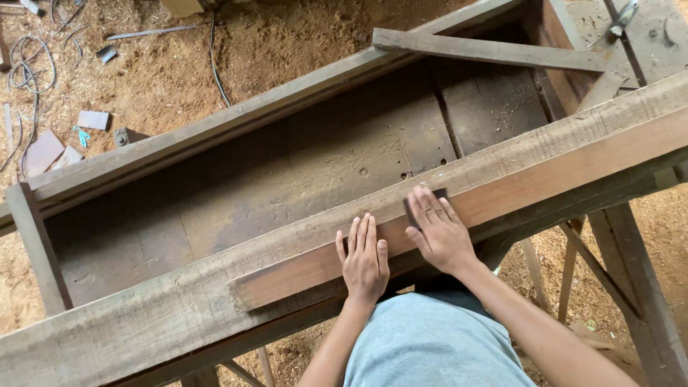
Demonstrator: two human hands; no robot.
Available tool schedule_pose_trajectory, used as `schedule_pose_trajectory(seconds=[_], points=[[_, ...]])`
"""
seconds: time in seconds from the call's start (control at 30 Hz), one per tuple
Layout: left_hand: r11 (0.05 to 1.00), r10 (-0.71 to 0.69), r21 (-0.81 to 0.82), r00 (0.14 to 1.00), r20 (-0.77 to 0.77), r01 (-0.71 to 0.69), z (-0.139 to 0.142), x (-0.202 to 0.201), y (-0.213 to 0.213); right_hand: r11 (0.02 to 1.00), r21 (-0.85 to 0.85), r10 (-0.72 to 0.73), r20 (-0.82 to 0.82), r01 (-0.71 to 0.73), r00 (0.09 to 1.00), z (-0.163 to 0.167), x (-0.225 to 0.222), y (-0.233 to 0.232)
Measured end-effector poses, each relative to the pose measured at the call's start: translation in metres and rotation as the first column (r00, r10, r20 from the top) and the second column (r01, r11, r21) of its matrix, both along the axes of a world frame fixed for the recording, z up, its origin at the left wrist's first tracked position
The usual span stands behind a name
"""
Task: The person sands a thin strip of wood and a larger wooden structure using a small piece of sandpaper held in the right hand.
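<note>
Fingers of the right hand (438, 233) lie flat and slightly spread on a dark sanding pad (423, 203), pressing it against a reddish wooden plank (502, 190). Those of the left hand (364, 258) are straight and close together, flat on the same plank just beside the right, gripping nothing. That plank lies along the near rail of a long, weathered wooden workbench (143, 315), whose sunken middle trough (287, 172) is dusty and stained. A loose batten (494, 50) crosses the far end. Beyond, thick sawdust covers the floor (272, 36), with wood offcuts (93, 120) and a tangled cable (29, 64).
</note>
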State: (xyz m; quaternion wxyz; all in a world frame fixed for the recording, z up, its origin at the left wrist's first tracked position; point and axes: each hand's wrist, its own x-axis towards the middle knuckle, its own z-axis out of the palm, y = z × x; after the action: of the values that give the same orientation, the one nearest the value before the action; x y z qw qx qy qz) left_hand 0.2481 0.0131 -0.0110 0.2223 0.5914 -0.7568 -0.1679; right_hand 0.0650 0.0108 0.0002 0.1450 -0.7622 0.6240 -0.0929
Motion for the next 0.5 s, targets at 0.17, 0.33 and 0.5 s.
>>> schedule_pose_trajectory(seconds=[0.17,0.33,0.5], points=[[1.0,-0.015,-0.01,0.999,-0.034,0.014,0.0,0.0018,0.0014,0.944,0.012,0.33,0.031,-0.33,0.944,0.0028,0.002,-0.0011],[1.0,-0.016,-0.002,0.998,-0.059,0.016,0.0002,0.0014,0.0031,0.998,0.002,0.066,0.002,-0.066,0.998,0.003,0.0033,-0.0003],[1.0,-0.001,0.002,1.0,-0.019,0.001,0.0,-0.0001,0.0023,0.902,0.006,0.431,0.059,-0.432,0.9,0.0015,0.0,0.0032]])
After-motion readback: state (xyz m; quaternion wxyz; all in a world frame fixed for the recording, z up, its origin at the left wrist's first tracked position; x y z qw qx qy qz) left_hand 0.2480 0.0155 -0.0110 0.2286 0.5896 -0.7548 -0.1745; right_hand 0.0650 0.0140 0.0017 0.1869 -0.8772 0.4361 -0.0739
